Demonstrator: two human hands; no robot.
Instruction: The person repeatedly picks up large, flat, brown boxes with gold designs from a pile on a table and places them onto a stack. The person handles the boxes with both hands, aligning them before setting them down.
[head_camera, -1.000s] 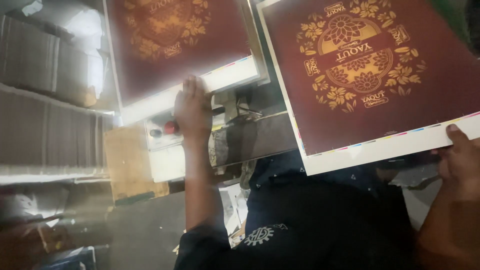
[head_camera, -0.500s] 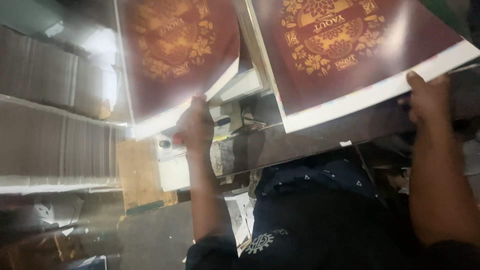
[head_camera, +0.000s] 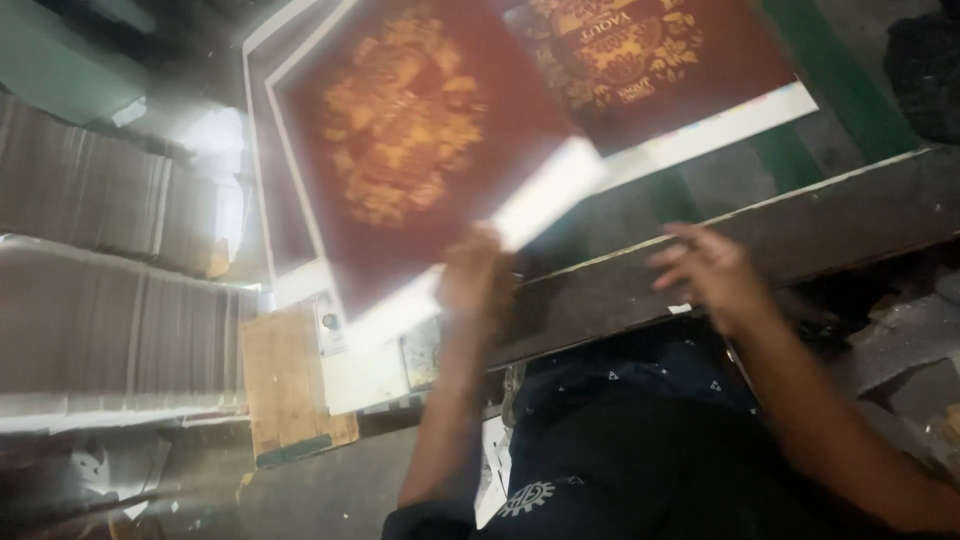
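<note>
Left hand (head_camera: 475, 275) grips the lower white margin of a large maroon printed sheet with gold floral ornament (head_camera: 410, 140), lifted and tilted, motion-blurred. Right hand (head_camera: 705, 270) is open, fingers spread, holding nothing, hovering over the dark worn tabletop edge (head_camera: 800, 225). A second maroon sheet with gold ornament and white border (head_camera: 640, 60) lies flat beyond, partly under the lifted one. Tall grey stacks of paper (head_camera: 110, 330) stand at left, a small wooden block (head_camera: 285, 380) just beside them.

Two maroon-and-gold printed sheets (head_camera: 400, 150), white-edged
</note>
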